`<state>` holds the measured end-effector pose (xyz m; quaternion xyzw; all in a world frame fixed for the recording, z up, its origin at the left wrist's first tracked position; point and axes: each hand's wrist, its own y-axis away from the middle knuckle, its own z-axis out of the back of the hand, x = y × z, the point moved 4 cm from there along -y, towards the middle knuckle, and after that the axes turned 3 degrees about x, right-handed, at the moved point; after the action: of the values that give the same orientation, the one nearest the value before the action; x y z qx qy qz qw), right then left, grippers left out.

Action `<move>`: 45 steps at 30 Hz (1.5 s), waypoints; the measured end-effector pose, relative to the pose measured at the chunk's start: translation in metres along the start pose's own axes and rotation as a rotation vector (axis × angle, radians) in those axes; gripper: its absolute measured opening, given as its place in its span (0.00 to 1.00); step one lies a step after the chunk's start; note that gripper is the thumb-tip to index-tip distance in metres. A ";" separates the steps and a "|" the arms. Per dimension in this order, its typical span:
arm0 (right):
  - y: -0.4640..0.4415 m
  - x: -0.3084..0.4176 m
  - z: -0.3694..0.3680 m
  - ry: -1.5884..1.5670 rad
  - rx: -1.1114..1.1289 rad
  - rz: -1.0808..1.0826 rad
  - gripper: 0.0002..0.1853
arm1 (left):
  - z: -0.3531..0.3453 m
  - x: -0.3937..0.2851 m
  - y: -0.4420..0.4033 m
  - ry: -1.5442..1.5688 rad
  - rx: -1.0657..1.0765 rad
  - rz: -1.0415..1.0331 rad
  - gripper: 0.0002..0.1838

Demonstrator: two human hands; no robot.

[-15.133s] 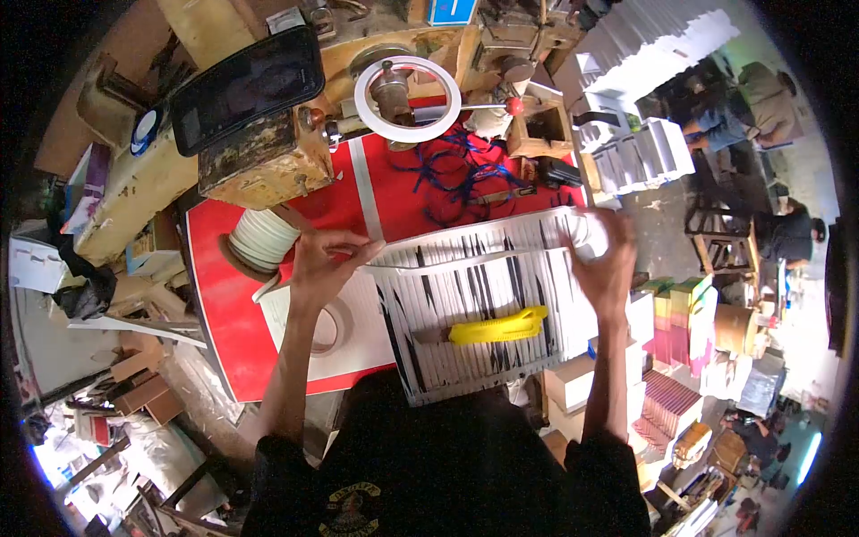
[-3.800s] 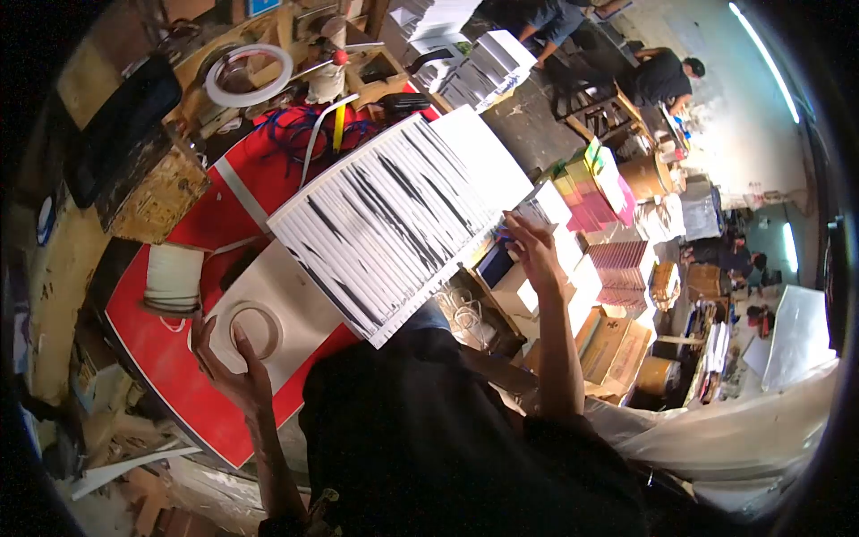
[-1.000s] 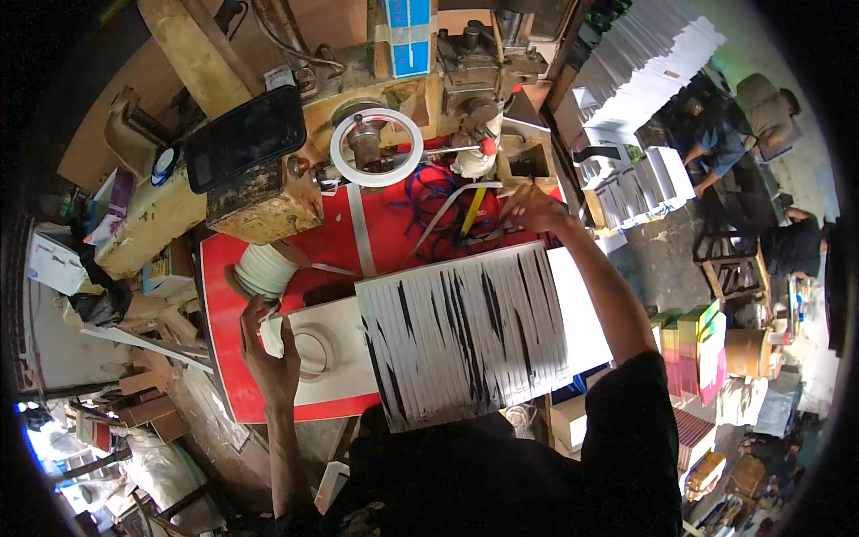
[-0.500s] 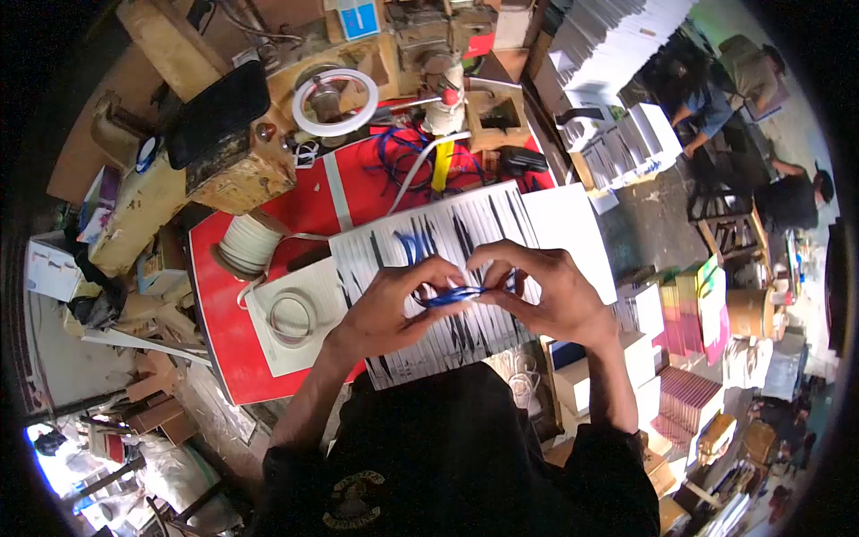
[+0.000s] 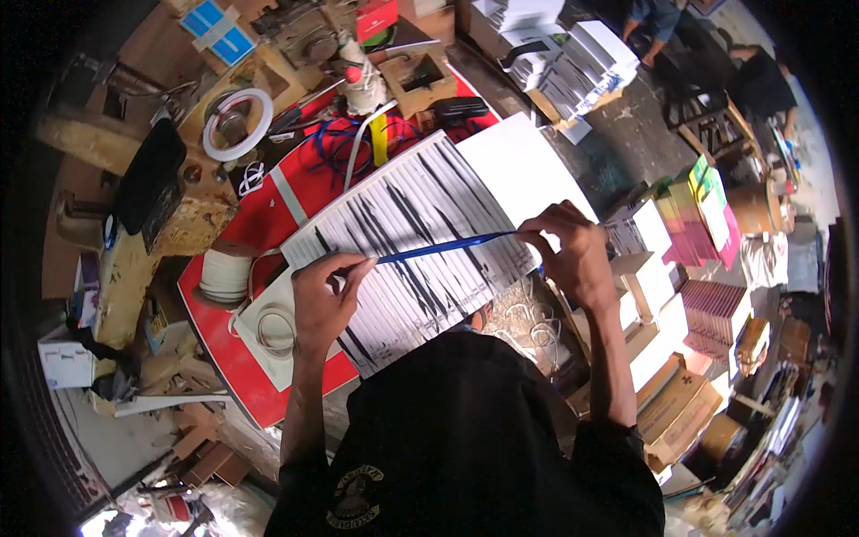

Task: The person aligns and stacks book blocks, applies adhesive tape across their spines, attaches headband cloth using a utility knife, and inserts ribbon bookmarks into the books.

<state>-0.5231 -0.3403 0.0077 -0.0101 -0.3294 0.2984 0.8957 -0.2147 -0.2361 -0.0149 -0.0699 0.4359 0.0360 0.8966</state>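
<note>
A blue ribbon (image 5: 443, 248), perhaps several strands together, is drawn straight between my two hands. My left hand (image 5: 324, 300) pinches one end between thumb and forefinger. The other end is pinched by my right hand (image 5: 573, 255), a little higher and near a white board (image 5: 501, 166). Beneath the ribbon lies a white, ridged stack (image 5: 394, 313) with black streaks across it. Left of it, a spool of white tape (image 5: 224, 276) stands on the red tabletop (image 5: 255, 398), and a loose white coil (image 5: 276, 329) lies near my left wrist.
Tangled blue strands (image 5: 331, 152) lie at the back of the table beside a yellow strip (image 5: 380, 139). A white ring (image 5: 238, 123) and a rusty metal block (image 5: 192, 215) stand at the left. Boxes (image 5: 676, 407) and stacked paper fill the right. People sit farther off.
My hands have moved apart, and the blue ribbon that was bunched in loops between them is now stretched out straight. The view has turned, so the table appears rotated.
</note>
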 end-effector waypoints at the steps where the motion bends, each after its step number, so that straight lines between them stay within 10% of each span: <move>1: 0.003 -0.005 0.006 -0.044 -0.030 -0.065 0.07 | -0.001 0.007 0.001 0.010 -0.023 0.009 0.05; 10: 0.072 -0.089 0.032 -0.589 -0.802 -0.558 0.13 | 0.002 0.036 -0.004 -0.002 -0.137 0.112 0.09; 16: 0.111 -0.074 0.057 -0.873 -0.638 -0.792 0.12 | 0.022 -0.041 -0.014 -0.890 -0.424 -0.386 0.13; 18: 0.117 -0.047 0.057 -0.865 -0.630 -0.817 0.10 | 0.000 -0.055 0.008 -0.461 -0.286 -0.099 0.13; 20: 0.119 -0.022 0.049 -0.954 -0.543 -0.697 0.09 | -0.070 -0.088 0.025 0.451 0.146 -0.292 0.10; 21: 0.122 -0.009 0.046 -0.950 -0.479 -0.678 0.08 | -0.095 -0.123 0.026 0.562 0.670 0.275 0.13; 24: 0.130 0.033 0.042 -1.038 -0.293 -0.668 0.08 | -0.174 -0.125 0.029 1.257 0.940 0.574 0.21; 28: 0.159 0.045 0.059 -0.786 -0.043 -0.828 0.06 | -0.184 -0.124 0.007 1.133 0.988 0.383 0.23; 31: 0.175 0.036 0.051 -0.813 0.015 -0.871 0.07 | -0.180 -0.127 0.007 1.417 1.303 0.636 0.30; 38: 0.192 0.020 0.022 -0.817 0.019 -0.880 0.07 | -0.146 -0.120 -0.020 1.776 0.714 0.747 0.36; 45: 0.228 -0.017 -0.020 -0.787 0.389 -0.955 0.07 | -0.127 -0.119 -0.035 0.967 0.540 0.290 0.23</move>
<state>-0.6416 -0.1583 -0.0670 0.4102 -0.5414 -0.0970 0.7275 -0.3826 -0.2913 0.0046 0.2134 0.7955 0.0100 0.5670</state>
